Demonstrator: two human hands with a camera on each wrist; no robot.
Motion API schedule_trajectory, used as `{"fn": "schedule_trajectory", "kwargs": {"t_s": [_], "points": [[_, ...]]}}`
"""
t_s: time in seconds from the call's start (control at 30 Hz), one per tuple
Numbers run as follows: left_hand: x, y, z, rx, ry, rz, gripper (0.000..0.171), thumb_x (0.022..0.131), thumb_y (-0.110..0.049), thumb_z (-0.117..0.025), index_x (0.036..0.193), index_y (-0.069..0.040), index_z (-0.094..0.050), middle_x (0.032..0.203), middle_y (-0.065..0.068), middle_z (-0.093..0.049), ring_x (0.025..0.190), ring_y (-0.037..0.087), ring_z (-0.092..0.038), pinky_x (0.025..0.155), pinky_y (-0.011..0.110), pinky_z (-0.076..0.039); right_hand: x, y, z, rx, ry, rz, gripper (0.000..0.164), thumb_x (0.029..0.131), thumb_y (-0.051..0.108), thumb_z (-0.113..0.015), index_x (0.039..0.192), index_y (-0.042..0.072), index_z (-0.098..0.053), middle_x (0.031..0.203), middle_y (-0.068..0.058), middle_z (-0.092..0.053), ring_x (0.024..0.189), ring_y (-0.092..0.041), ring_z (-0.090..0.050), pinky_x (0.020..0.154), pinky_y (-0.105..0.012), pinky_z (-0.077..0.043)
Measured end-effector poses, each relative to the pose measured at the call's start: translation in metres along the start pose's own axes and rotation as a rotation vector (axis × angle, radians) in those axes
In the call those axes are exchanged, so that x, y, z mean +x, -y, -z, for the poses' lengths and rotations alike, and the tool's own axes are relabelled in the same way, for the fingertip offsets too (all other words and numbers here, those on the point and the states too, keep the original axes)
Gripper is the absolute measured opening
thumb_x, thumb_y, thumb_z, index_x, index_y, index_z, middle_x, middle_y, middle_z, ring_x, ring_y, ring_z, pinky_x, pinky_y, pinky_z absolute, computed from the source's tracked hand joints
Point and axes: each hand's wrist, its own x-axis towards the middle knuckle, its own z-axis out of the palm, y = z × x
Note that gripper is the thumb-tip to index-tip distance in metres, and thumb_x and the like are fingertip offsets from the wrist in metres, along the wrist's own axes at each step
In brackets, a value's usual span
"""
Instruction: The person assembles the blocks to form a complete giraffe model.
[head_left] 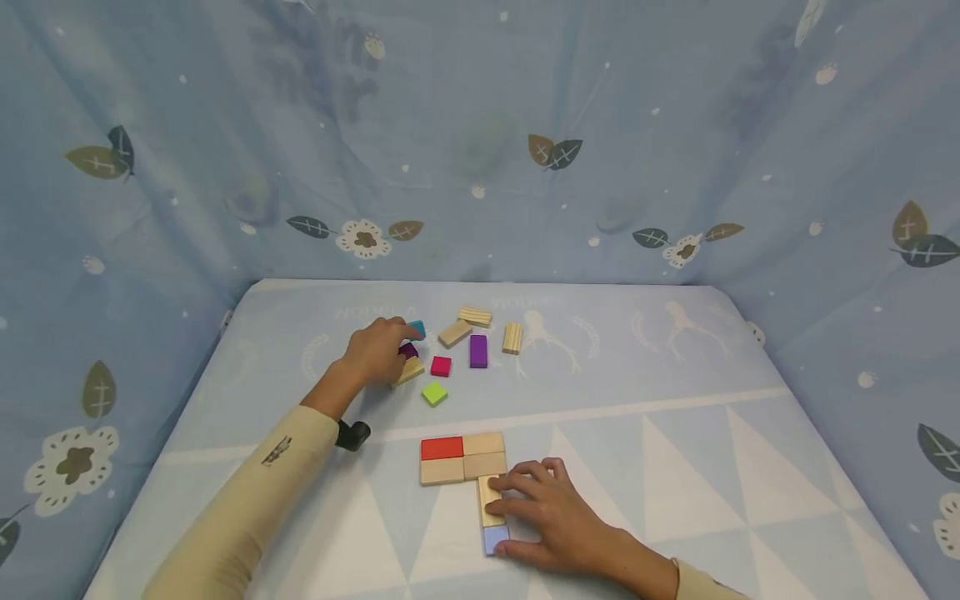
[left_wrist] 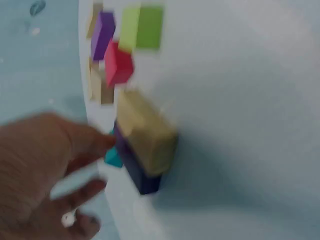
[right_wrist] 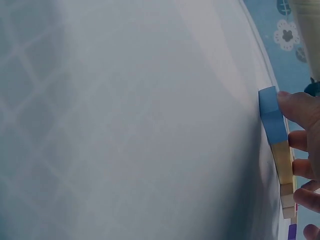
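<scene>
My left hand (head_left: 378,350) is over the loose blocks at the far left, fingers loosely bent and apart in the left wrist view. Its fingertips are right at a dark purple block (left_wrist: 137,172) and a teal block (left_wrist: 113,157). A plain wooden block (left_wrist: 145,132) lies against the purple one. My right hand (head_left: 558,521) rests with spread fingers on a plain wooden block (head_left: 490,493), its thumb at a light blue block (head_left: 493,537) joined end to end with it. Above them, a red block (head_left: 442,448) and several plain wooden blocks (head_left: 442,472) form a flat rectangle.
Near the left hand lie a pink-red block (head_left: 441,367), a lime green block (head_left: 434,394) and a violet block (head_left: 478,352). Farther back are two ridged wooden blocks (head_left: 512,338) and a smooth wooden one (head_left: 454,333). A patterned blue curtain (head_left: 480,150) rises behind the table.
</scene>
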Motion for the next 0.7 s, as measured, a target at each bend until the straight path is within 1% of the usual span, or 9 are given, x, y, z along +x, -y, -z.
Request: {"fn": "schedule_trajectory", "kwargs": {"t_s": [0.07, 0.13, 0.23, 0.3, 0.37, 0.43, 0.53, 0.6, 0.7], "points": [[0.005, 0.001, 0.006, 0.008, 0.102, -0.036, 0.046, 0.087, -0.006, -0.068, 0.13, -0.02, -0.065, 0.13, 0.01, -0.055, 0.119, 0.032, -0.05, 0.09, 0.055, -0.046, -0.001, 0.0, 0.0, 0.003, 0.0, 0.0, 0.039, 0.083, 0.051, -0.074, 0.114, 0.028, -0.07, 0.131, 0.005, -0.057, 0.117, -0.015, -0.047, 0.088, -0.045, -0.031], [0.008, 0.002, 0.011, 0.029, 0.186, -0.048, 0.053, 0.083, -0.004, -0.072, 0.132, -0.023, -0.063, 0.133, 0.01, -0.053, 0.121, 0.032, -0.047, 0.094, 0.057, -0.043, -0.001, -0.001, 0.0, 0.0, 0.0, 0.001, 0.039, 0.084, 0.051, -0.073, 0.115, 0.028, -0.07, 0.132, 0.006, -0.057, 0.117, -0.015, -0.047, 0.089, -0.045, -0.031], [0.009, 0.002, 0.017, 0.094, 0.274, -0.055, 0.062, 0.08, -0.006, -0.079, 0.136, -0.025, -0.061, 0.129, 0.012, -0.053, 0.117, 0.033, -0.049, 0.092, 0.058, -0.044, -0.002, -0.001, 0.0, -0.007, -0.001, 0.002, 0.039, 0.084, 0.052, -0.073, 0.115, 0.028, -0.069, 0.131, 0.006, -0.057, 0.117, -0.014, -0.047, 0.089, -0.045, -0.031], [0.008, 0.002, 0.018, 0.143, 0.308, -0.061, 0.066, 0.078, -0.007, -0.082, 0.137, -0.026, -0.06, 0.124, 0.012, -0.055, 0.113, 0.032, -0.051, 0.092, 0.058, -0.045, -0.002, -0.001, -0.001, -0.009, -0.004, 0.003, 0.039, 0.084, 0.052, -0.073, 0.115, 0.029, -0.069, 0.131, 0.006, -0.057, 0.117, -0.014, -0.047, 0.089, -0.045, -0.031], [0.006, 0.003, 0.018, 0.184, 0.315, -0.083, 0.064, 0.079, -0.008, -0.082, 0.137, -0.025, -0.06, 0.119, 0.012, -0.057, 0.109, 0.032, -0.054, 0.09, 0.058, -0.046, -0.002, -0.001, -0.001, -0.009, -0.004, 0.003, 0.039, 0.084, 0.052, -0.073, 0.115, 0.029, -0.069, 0.131, 0.006, -0.057, 0.116, -0.014, -0.047, 0.089, -0.045, -0.031], [0.006, 0.004, 0.016, 0.214, 0.3, -0.106, 0.06, 0.08, -0.007, -0.08, 0.135, -0.024, -0.061, 0.115, 0.01, -0.059, 0.105, 0.03, -0.056, 0.089, 0.057, -0.047, -0.002, -0.002, -0.001, -0.004, -0.002, 0.001, 0.039, 0.084, 0.052, -0.073, 0.115, 0.028, -0.07, 0.131, 0.006, -0.057, 0.116, -0.014, -0.047, 0.089, -0.045, -0.031], [0.005, 0.006, 0.014, 0.25, 0.27, -0.128, 0.052, 0.083, -0.005, -0.078, 0.131, -0.021, -0.065, 0.114, 0.009, -0.061, 0.105, 0.029, -0.058, 0.089, 0.055, -0.047, -0.002, -0.002, -0.002, 0.001, 0.001, -0.002, 0.04, 0.084, 0.052, -0.073, 0.116, 0.028, -0.07, 0.131, 0.006, -0.057, 0.116, -0.013, -0.047, 0.089, -0.045, -0.031], [0.004, 0.007, 0.013, 0.258, 0.251, -0.129, 0.048, 0.083, -0.004, -0.077, 0.127, -0.02, -0.067, 0.115, 0.009, -0.062, 0.106, 0.029, -0.058, 0.091, 0.055, -0.047, -0.002, -0.003, -0.002, 0.006, -0.001, 0.001, 0.04, 0.084, 0.052, -0.073, 0.116, 0.028, -0.07, 0.13, 0.006, -0.057, 0.116, -0.013, -0.047, 0.089, -0.045, -0.031], [0.003, 0.01, 0.012, 0.245, 0.225, -0.124, 0.043, 0.082, -0.004, -0.077, 0.122, -0.019, -0.069, 0.114, 0.009, -0.063, 0.106, 0.028, -0.058, 0.092, 0.053, -0.046, -0.003, -0.004, -0.002, 0.011, -0.009, 0.007, 0.04, 0.084, 0.051, -0.074, 0.115, 0.028, -0.07, 0.13, 0.006, -0.057, 0.115, -0.013, -0.047, 0.089, -0.045, -0.031]]}}
